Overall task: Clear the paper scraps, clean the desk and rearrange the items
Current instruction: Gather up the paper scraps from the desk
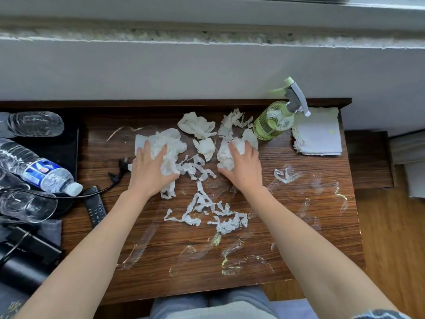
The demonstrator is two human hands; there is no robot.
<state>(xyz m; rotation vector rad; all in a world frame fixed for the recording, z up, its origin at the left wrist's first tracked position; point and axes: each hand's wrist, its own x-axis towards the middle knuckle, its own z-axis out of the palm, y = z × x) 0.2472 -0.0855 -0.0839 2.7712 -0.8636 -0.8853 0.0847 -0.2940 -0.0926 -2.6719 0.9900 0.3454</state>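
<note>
White torn paper scraps lie scattered over the middle of the dark wooden desk (pixel 299 226). My left hand (pixel 150 168) rests with spread fingers on a large crumpled paper wad (pixel 170 143). My right hand (pixel 241 166) curls over a smaller crumpled paper ball (pixel 226 155). More crumpled pieces (pixel 197 125) sit just behind the hands. Thin torn strips (pixel 207 210) lie between my forearms. One small scrap (pixel 284 174) lies apart to the right. The desk surface shows smeared streaks near the front.
A green spray bottle (pixel 274 122) stands at the back right beside a folded white cloth (pixel 318 134). Plastic water bottles (pixel 43 172), a glass (pixel 27 204), a remote control (pixel 95 207), a black cable and plug (pixel 117 173) crowd the left side.
</note>
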